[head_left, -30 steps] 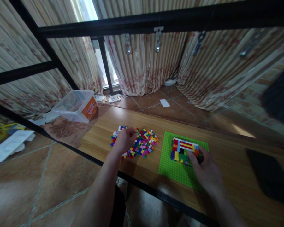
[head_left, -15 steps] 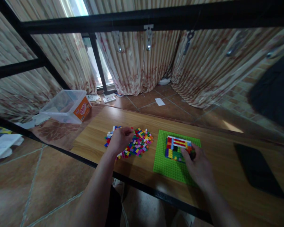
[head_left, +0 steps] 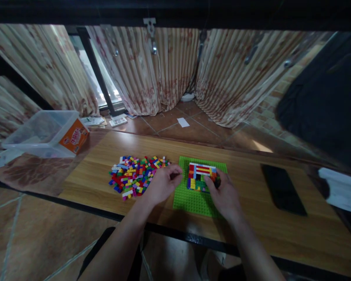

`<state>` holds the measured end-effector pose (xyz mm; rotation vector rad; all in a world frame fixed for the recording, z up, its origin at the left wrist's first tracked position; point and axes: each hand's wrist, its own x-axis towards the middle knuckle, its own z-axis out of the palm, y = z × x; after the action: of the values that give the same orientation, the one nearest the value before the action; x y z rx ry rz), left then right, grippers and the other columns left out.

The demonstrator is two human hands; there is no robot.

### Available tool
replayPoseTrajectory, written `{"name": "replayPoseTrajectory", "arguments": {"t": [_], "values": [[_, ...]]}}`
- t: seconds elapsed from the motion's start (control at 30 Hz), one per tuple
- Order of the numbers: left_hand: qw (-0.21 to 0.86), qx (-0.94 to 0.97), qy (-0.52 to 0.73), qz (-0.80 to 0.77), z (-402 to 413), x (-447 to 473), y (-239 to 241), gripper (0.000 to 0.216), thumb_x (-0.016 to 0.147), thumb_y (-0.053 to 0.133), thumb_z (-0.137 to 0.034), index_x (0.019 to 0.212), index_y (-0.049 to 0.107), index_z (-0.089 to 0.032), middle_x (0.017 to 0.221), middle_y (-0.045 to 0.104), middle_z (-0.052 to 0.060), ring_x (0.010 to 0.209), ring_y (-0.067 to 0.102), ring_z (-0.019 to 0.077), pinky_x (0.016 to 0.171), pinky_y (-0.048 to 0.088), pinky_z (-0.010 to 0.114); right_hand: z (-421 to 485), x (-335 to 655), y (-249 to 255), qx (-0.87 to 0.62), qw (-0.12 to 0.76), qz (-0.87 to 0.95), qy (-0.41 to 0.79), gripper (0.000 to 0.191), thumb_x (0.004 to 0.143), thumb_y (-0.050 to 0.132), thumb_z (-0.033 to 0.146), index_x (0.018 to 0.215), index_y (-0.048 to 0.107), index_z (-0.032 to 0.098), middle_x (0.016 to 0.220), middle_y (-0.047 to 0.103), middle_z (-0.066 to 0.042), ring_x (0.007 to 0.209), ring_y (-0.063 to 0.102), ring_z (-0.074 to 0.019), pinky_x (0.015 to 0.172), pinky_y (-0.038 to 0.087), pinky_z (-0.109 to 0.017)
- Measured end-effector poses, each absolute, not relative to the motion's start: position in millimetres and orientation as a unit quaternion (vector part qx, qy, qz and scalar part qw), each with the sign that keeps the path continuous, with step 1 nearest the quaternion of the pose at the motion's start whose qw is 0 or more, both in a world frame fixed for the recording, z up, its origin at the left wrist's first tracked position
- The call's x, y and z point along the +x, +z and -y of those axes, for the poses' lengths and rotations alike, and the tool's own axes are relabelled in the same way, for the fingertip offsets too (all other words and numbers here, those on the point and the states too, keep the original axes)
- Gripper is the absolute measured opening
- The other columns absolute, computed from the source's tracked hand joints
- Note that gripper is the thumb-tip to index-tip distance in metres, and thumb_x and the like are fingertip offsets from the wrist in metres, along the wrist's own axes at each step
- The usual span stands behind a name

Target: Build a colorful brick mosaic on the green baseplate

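A low building of multicoloured toy bricks [head_left: 200,170] stands on a green studded baseplate [head_left: 190,203]. My right hand [head_left: 224,192] grips the building's right side, thumb in front and fingers behind. Between the baseplate and a loose pile of small bricks [head_left: 131,175] is my left hand [head_left: 166,180], over the baseplate's left edge. Its thumb and fingertips are pinched together; whatever lies between them is too small or hidden to make out.
The wooden table [head_left: 96,175] also bears a flat black slab-like device [head_left: 283,189] on the right. A clear plastic box [head_left: 38,146] with an orange label stands beyond the left end. White material [head_left: 339,189] lies at the far right. A dark bar [head_left: 175,15] crosses overhead.
My left hand has moved right, from the brick pile to the baseplate's edge, still pinched. My right hand remains at the building. The whole view has turned a little to the right.
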<state>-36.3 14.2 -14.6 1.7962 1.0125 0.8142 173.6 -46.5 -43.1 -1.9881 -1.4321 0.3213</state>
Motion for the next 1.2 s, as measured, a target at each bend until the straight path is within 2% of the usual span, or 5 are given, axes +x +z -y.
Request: {"name": "replayPoseTrajectory", "arguments": {"t": [0.23,0.43,0.77,1.03,1.2], "values": [[0.504,0.690,0.331,-0.401,-11.3,-9.9,-19.4,0.012,0.087,0.057,-0.028,0.086,0.064,-0.018,0.075,0.066,0.001,0.070,0.062,0.0146,0.066,0.048,0.025,52.6,178.0,-35.1,-0.740,0.388,0.539,0.109,0.061,0.091,0.046,0.056,0.133,0.054,0.013,0.124,0.058,-0.019,0.090,0.064,-0.0253,0.086,0.051,-0.047],[0.525,0.665,0.335,-0.412,-7.5,3.2,-14.2,0.020,0.088,0.056,-0.033,0.077,0.062,-0.017,0.063,0.059,-0.002,0.056,0.053,0.0112,0.056,0.042,0.023,54.7,169.0,-21.9,-0.597,0.489,0.623,0.132,0.025,0.093,0.055,0.040,0.108,0.072,0.028,0.118,0.063,-0.007,0.112,0.060,-0.0224,0.099,0.049,-0.043],[0.512,0.677,0.320,-0.421,-8.4,8.6,-16.5,0.035,0.090,0.051,-0.041,0.066,0.059,-0.017,0.057,0.055,-0.004,0.052,0.046,0.0100,0.053,0.036,0.022,45.8,163.5,-30.6,-0.583,0.490,0.628,0.160,0.016,0.091,0.062,0.034,0.097,0.076,0.030,0.106,0.067,-0.005,0.105,0.060,-0.0223,0.096,0.047,-0.044],[0.468,0.696,0.288,-0.462,-13.3,-3.1,-14.0,0.033,0.089,0.049,-0.030,0.061,0.060,-0.017,0.056,0.055,-0.003,0.053,0.047,0.0111,0.054,0.034,0.024,43.9,171.1,-36.4,-0.612,0.473,0.615,0.152,0.011,0.085,0.068,0.031,0.090,0.078,0.030,0.110,0.064,-0.006,0.110,0.056,-0.0251,0.099,0.042,-0.048],[0.455,0.717,0.281,-0.447,-9.1,-2.9,-18.4,0.028,0.087,0.050,-0.028,0.067,0.064,-0.016,0.060,0.057,-0.002,0.058,0.049,0.0119,0.058,0.036,0.024,43.5,166.9,-35.5,-0.622,0.463,0.618,0.130,0.012,0.085,0.067,0.031,0.089,0.078,0.030,0.112,0.064,-0.006,0.110,0.055,-0.0258,0.099,0.040,-0.049]]}}
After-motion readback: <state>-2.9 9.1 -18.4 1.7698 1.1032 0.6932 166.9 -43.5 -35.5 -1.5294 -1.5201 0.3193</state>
